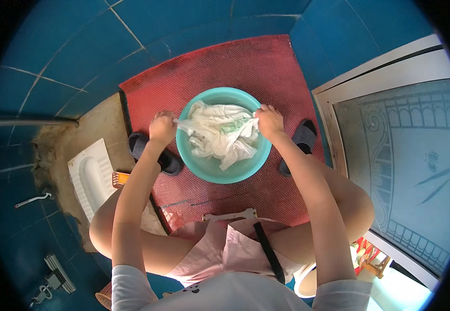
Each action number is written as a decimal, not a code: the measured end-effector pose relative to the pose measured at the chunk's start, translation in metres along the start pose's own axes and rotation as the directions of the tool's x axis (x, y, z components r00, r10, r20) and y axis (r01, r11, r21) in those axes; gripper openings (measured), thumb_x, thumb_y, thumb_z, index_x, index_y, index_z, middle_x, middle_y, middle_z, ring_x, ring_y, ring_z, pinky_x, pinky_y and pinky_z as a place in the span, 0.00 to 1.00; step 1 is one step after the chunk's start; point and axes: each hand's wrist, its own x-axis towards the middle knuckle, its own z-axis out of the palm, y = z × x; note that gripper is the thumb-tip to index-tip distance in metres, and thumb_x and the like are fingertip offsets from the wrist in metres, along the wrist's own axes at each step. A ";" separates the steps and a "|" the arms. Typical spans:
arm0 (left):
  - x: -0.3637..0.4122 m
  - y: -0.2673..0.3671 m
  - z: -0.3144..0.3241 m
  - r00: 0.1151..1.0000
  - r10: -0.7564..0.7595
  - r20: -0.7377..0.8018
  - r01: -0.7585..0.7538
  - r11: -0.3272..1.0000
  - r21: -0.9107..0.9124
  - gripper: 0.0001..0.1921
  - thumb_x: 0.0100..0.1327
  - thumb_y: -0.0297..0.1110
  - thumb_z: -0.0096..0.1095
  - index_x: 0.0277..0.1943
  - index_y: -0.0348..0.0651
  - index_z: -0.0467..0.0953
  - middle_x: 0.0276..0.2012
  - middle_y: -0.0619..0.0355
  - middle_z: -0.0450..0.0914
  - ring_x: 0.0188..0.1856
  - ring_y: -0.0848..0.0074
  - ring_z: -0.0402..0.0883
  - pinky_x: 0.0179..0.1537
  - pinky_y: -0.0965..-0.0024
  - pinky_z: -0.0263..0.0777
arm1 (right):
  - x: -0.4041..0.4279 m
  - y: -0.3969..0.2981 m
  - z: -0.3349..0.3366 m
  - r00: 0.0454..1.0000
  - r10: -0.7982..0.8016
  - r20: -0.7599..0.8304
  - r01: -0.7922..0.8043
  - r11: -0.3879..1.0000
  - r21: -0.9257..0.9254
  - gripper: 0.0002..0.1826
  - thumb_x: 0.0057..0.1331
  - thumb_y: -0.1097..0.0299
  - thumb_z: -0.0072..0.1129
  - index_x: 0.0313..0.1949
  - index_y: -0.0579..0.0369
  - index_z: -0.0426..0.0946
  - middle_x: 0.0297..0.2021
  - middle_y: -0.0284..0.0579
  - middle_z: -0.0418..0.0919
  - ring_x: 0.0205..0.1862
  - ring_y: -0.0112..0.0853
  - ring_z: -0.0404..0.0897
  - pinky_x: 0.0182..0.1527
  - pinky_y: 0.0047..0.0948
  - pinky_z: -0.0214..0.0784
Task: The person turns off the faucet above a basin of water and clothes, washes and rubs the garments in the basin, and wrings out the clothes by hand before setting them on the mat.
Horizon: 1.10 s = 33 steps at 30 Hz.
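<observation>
A round turquoise plastic basin (225, 179) stands on the floor mat between my feet. Bunched white cloth (225, 134) with a pale green patch lies in it, and it looks wet. My left hand (163, 127) is closed on one end of the cloth at the basin's left rim. At the right rim my right hand (269, 119) grips another part of it. Between the two hands the cloth is drawn out over the basin. How much water is underneath cannot be told.
Red textured matting (248, 58) covers the floor under the basin. To the left are a white squat toilet (92, 175) and a small basket (119, 179) with an orange thing in it. Blue tiled walls (194, 23) rise beyond, and a frosted glass door (411, 155) stands at the right.
</observation>
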 end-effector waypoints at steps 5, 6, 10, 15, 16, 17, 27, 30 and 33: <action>-0.020 0.048 0.048 0.933 0.356 -0.045 -0.332 0.904 0.270 0.24 0.49 0.39 0.58 0.51 0.45 0.69 0.52 0.53 0.67 0.55 0.59 0.63 0.52 0.56 0.59 | 0.006 -0.024 -0.020 0.995 0.087 0.044 -0.097 0.915 0.392 0.09 0.51 0.70 0.48 0.32 0.54 0.74 0.37 0.45 0.74 0.43 0.40 0.73 0.43 0.37 0.66; -0.025 0.068 0.057 0.954 0.298 0.022 -0.298 0.945 0.135 0.25 0.49 0.40 0.58 0.51 0.45 0.68 0.52 0.53 0.67 0.55 0.59 0.63 0.52 0.56 0.59 | 0.007 -0.023 -0.022 0.992 0.112 0.066 -0.130 0.856 0.501 0.10 0.50 0.70 0.47 0.32 0.56 0.75 0.36 0.48 0.75 0.41 0.42 0.74 0.43 0.37 0.66; -0.039 0.109 0.080 0.990 0.045 0.133 -0.027 0.991 -0.134 0.23 0.50 0.41 0.59 0.50 0.45 0.69 0.51 0.54 0.68 0.55 0.60 0.64 0.52 0.57 0.60 | 0.011 -0.038 -0.063 0.993 0.053 0.106 -0.113 0.694 0.711 0.10 0.46 0.77 0.42 0.28 0.61 0.73 0.25 0.49 0.75 0.29 0.34 0.74 0.34 0.30 0.64; -0.030 0.077 0.101 0.992 0.105 -0.066 -0.122 0.932 -0.341 0.17 0.52 0.36 0.58 0.45 0.39 0.72 0.42 0.54 0.74 0.46 0.62 0.71 0.47 0.63 0.65 | 0.008 -0.031 -0.080 0.991 0.004 0.133 -0.107 0.622 0.776 0.09 0.48 0.77 0.43 0.27 0.62 0.72 0.23 0.43 0.74 0.28 0.29 0.72 0.34 0.29 0.64; -0.026 0.070 0.095 0.980 0.156 -0.120 -0.195 0.862 -0.468 0.15 0.53 0.34 0.58 0.43 0.37 0.73 0.38 0.54 0.76 0.43 0.64 0.74 0.45 0.66 0.66 | 0.008 -0.023 -0.073 0.983 0.030 0.182 -0.164 0.592 0.789 0.09 0.48 0.75 0.44 0.28 0.61 0.74 0.25 0.47 0.76 0.30 0.34 0.75 0.35 0.31 0.65; -0.025 0.065 0.090 0.980 0.160 -0.120 -0.198 0.862 -0.467 0.15 0.53 0.34 0.58 0.43 0.37 0.73 0.38 0.54 0.76 0.43 0.64 0.74 0.45 0.66 0.66 | 0.008 -0.016 -0.065 0.972 0.051 0.231 -0.219 0.557 0.801 0.10 0.49 0.73 0.45 0.30 0.60 0.75 0.28 0.51 0.77 0.32 0.39 0.77 0.36 0.34 0.66; -0.034 0.069 0.006 0.907 0.154 0.391 0.310 0.383 -0.870 0.22 0.52 0.33 0.62 0.49 0.33 0.69 0.41 0.54 0.76 0.43 0.72 0.74 0.47 0.71 0.67 | -0.042 -0.065 0.030 0.998 -0.043 0.034 0.019 0.853 0.522 0.24 0.48 0.63 0.60 0.46 0.49 0.67 0.44 0.44 0.69 0.49 0.41 0.67 0.50 0.41 0.59; -0.036 0.072 0.000 0.879 0.170 0.446 0.371 0.346 -0.862 0.26 0.48 0.33 0.67 0.50 0.33 0.68 0.42 0.53 0.75 0.45 0.72 0.74 0.48 0.71 0.67 | -0.057 -0.098 0.037 0.998 -0.056 0.000 0.047 0.845 0.533 0.25 0.47 0.62 0.62 0.45 0.49 0.67 0.43 0.42 0.70 0.48 0.39 0.68 0.49 0.40 0.59; -0.041 0.076 -0.017 0.846 0.220 0.485 0.389 0.367 -0.845 0.27 0.49 0.33 0.66 0.51 0.32 0.66 0.43 0.52 0.74 0.45 0.73 0.73 0.47 0.72 0.67 | -0.056 -0.105 0.037 0.996 0.001 -0.092 0.051 0.830 0.556 0.23 0.47 0.63 0.62 0.43 0.48 0.65 0.39 0.39 0.72 0.43 0.37 0.71 0.46 0.39 0.60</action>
